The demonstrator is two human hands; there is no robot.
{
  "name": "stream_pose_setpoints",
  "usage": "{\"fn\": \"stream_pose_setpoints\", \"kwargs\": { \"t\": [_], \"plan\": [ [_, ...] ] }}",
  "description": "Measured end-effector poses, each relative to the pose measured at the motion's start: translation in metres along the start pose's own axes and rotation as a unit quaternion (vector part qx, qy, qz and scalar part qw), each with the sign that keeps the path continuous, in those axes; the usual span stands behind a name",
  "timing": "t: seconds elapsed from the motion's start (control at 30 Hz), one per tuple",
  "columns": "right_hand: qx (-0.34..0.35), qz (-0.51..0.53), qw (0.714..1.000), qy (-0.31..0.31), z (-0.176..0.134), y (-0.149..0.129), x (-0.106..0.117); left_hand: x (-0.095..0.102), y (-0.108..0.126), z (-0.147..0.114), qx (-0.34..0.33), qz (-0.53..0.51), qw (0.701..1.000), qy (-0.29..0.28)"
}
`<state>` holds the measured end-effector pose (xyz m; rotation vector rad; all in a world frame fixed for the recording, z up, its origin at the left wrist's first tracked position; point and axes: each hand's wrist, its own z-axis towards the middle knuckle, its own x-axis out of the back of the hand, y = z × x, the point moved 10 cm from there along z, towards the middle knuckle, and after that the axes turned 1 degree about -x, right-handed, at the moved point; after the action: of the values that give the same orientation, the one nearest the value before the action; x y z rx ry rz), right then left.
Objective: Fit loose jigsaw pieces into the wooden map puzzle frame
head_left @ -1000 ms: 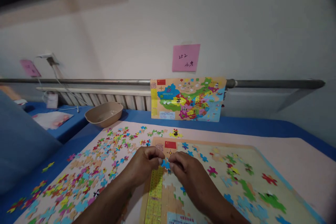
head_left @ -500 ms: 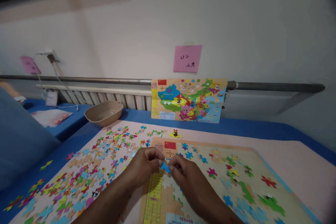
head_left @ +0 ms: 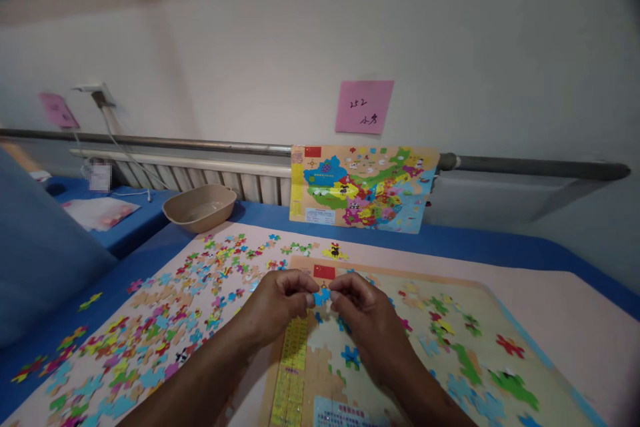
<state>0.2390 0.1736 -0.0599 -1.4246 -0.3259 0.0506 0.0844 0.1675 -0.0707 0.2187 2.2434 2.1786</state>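
Observation:
A small blue jigsaw piece (head_left: 321, 297) is between my two hands, over the upper left of the puzzle board (head_left: 400, 373). My left hand (head_left: 280, 303) pinches its left side with thumb and forefinger. My right hand (head_left: 367, 313) pinches its right edge the same way. Just above the fingertips is the board's printed red flag (head_left: 324, 271). A darker blue piece (head_left: 351, 356) lies on the board below my right hand. Joined tan pieces (head_left: 323, 377) stand beside the yellow strip (head_left: 290, 383) along the left. My right hand and forearm hide part of the board.
Many loose pieces (head_left: 145, 333) cover the pink sheet on the left. A tan plastic basin (head_left: 200, 208) stands behind them. The reference map (head_left: 365, 190) leans at the wall under a pipe (head_left: 540, 168). More pieces (head_left: 470, 363) are scattered over the board's right half.
Both hands have moved slightly up and away with the blue piece, toward the printed flag. A darker blue piece below my right hand has come into view. The camera view has shifted a little.

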Motion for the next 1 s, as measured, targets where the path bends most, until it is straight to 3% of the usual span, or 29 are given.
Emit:
{"fn": "stream_pose_setpoints", "kwargs": {
  "t": [0.27, 0.57, 0.8, 1.0],
  "plan": [
    [-0.007, 0.021, 1.0, -0.002, 0.004, 0.003, 0.0, 0.0, 0.018, -0.005, -0.085, 0.136, 0.987, -0.006],
    [-0.019, 0.023, 1.0, -0.009, 0.004, 0.005, -0.001, -0.011, 0.039, -0.012, -0.205, 0.295, 0.933, -0.027],
    [-0.012, -0.001, 1.0, -0.008, 0.004, 0.009, -0.002, -0.012, 0.037, -0.015, -0.226, 0.35, 0.909, -0.012],
    [-0.007, -0.065, 0.998, 0.015, 0.005, 0.004, 0.012, 0.016, 0.039, -0.009, -0.194, 0.358, 0.911, 0.07]
  ]
}}
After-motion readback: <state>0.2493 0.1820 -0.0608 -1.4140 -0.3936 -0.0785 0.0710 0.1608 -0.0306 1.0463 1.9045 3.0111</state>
